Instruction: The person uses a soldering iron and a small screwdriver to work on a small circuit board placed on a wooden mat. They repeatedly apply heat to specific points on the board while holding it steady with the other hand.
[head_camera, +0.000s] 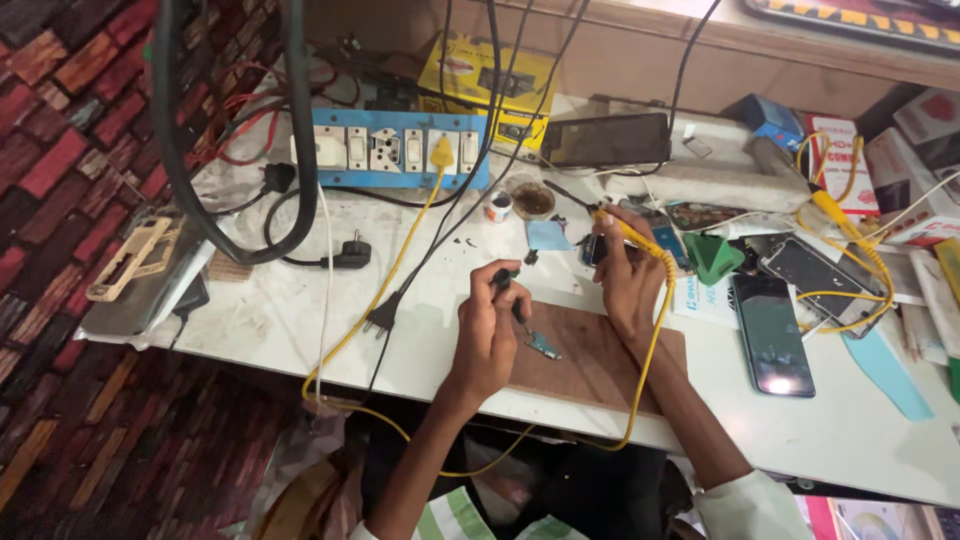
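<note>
At the middle of the white table, the left hand is closing tight around a dark tool, tip pointing down toward five o'clock at a small green circuit piece lying flat on the brown wooden board. At two o'clock, the right hand is pinching a thin yellow soldering iron, tilting toward ten o'clock.

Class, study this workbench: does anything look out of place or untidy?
Yes. A black plug lies unplugged beside the blue switchboard, and a yellow cord drapes over the right hand's wrist and off the table edge.
</note>
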